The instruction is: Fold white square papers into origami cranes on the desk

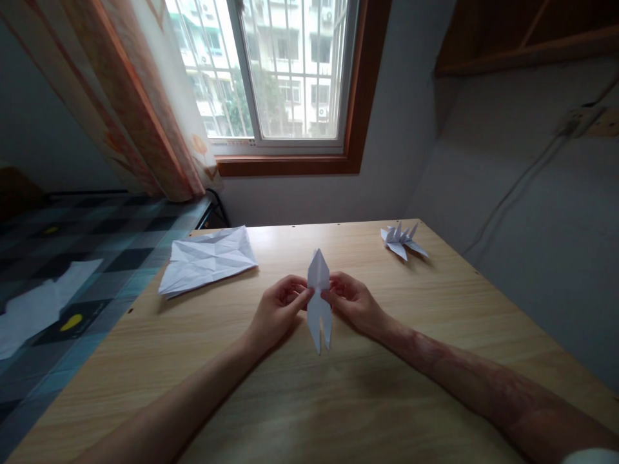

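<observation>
A folded white paper piece is held upright between both hands, over the middle of the wooden table. Its top comes to a point, and two narrow legs hang down with a slit between them. My left hand pinches its left edge at mid-height, thumb in front and fingers curled behind. On the other edge my right hand grips in the same way. Parts of the fingers behind the paper are hidden.
Creased white paper sheets lie at the table's far left. Several folded paper pieces rest in a cluster at the far right. A bed with a checked cover and more paper adjoins the left side; a window is ahead.
</observation>
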A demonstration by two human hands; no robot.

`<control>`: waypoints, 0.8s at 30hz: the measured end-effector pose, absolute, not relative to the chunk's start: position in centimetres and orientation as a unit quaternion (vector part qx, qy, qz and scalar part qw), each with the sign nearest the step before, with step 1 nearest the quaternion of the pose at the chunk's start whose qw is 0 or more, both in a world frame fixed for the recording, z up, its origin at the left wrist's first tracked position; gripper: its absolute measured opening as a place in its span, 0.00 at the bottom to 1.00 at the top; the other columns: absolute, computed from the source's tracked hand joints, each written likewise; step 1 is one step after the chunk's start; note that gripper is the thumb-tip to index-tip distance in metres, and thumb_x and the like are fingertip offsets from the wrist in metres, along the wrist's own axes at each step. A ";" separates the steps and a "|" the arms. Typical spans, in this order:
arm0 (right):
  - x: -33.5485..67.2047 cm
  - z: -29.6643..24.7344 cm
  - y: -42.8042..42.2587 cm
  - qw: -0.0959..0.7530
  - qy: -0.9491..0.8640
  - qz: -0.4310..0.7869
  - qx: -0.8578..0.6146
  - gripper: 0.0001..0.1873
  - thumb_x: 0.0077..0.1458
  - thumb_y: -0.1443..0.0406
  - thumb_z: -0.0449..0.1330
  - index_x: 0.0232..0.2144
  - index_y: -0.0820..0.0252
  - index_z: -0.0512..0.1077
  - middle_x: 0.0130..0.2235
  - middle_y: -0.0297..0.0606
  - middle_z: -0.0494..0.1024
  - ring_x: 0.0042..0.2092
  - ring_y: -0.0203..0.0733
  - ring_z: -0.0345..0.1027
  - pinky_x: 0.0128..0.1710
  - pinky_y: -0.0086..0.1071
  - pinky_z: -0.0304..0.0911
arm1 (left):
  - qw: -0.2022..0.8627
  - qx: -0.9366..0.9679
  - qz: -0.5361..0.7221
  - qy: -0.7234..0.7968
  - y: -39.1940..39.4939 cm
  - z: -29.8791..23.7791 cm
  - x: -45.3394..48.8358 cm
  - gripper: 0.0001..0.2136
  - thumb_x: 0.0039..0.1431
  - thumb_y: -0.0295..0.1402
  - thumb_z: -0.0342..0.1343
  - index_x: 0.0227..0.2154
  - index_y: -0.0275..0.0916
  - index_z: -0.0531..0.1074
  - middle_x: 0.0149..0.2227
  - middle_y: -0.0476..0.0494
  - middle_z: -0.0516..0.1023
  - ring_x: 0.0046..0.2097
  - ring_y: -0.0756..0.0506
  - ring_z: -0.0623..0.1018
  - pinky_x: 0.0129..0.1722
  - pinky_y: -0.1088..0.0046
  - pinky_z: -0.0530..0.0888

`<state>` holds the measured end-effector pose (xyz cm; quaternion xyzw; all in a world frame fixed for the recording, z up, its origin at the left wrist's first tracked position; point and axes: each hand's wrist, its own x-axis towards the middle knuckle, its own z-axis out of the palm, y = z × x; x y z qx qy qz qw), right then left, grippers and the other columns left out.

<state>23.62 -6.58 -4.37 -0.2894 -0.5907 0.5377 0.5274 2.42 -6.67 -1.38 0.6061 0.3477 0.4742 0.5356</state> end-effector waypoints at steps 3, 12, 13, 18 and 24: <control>23.7 -4.3 -6.6 0.532 -0.597 0.529 -0.284 0.13 0.66 0.53 0.72 0.45 0.53 0.83 0.41 0.36 0.84 0.40 0.41 0.76 0.43 0.34 0.71 | 0.545 0.606 0.467 0.343 -6.8 -1.5 2.4 0.16 0.64 0.45 0.73 0.41 0.37 0.79 0.34 0.45 0.86 0.35 0.46 0.84 0.36 0.73 0.78; 24.4 -4.5 -6.8 0.541 -0.644 0.461 -0.283 0.09 0.68 0.59 0.69 0.47 0.49 0.89 0.41 0.38 0.81 0.43 0.43 0.74 0.43 0.34 0.68 | 0.510 0.636 0.480 0.322 -7.0 -1.3 2.3 0.12 0.66 0.41 0.70 0.39 0.38 0.78 0.32 0.48 0.81 0.34 0.48 0.81 0.35 0.75 0.76; 24.4 -4.4 -6.8 0.543 -0.647 0.456 -0.281 0.09 0.68 0.61 0.69 0.47 0.48 0.89 0.41 0.38 0.81 0.43 0.43 0.74 0.43 0.34 0.68 | 0.510 0.637 0.483 0.317 -7.0 -1.2 2.3 0.11 0.66 0.40 0.70 0.39 0.38 0.78 0.33 0.47 0.82 0.36 0.47 0.82 0.37 0.74 0.77; 24.9 -3.2 -7.4 0.515 -0.671 0.452 -0.284 0.13 0.71 0.63 0.63 0.46 0.49 0.89 0.46 0.40 0.81 0.49 0.46 0.76 0.50 0.37 0.69 | 0.517 0.625 0.486 0.325 -6.9 -1.1 2.4 0.11 0.65 0.40 0.70 0.39 0.37 0.81 0.35 0.45 0.83 0.37 0.47 0.82 0.39 0.72 0.79; 24.9 -2.5 -7.9 0.501 -0.676 0.448 -0.301 0.14 0.74 0.58 0.61 0.53 0.51 0.84 0.48 0.38 0.82 0.48 0.44 0.74 0.53 0.38 0.69 | 0.531 0.617 0.474 0.337 -6.8 -1.8 2.6 0.17 0.60 0.39 0.76 0.46 0.37 0.80 0.32 0.48 0.84 0.35 0.48 0.83 0.37 0.74 0.79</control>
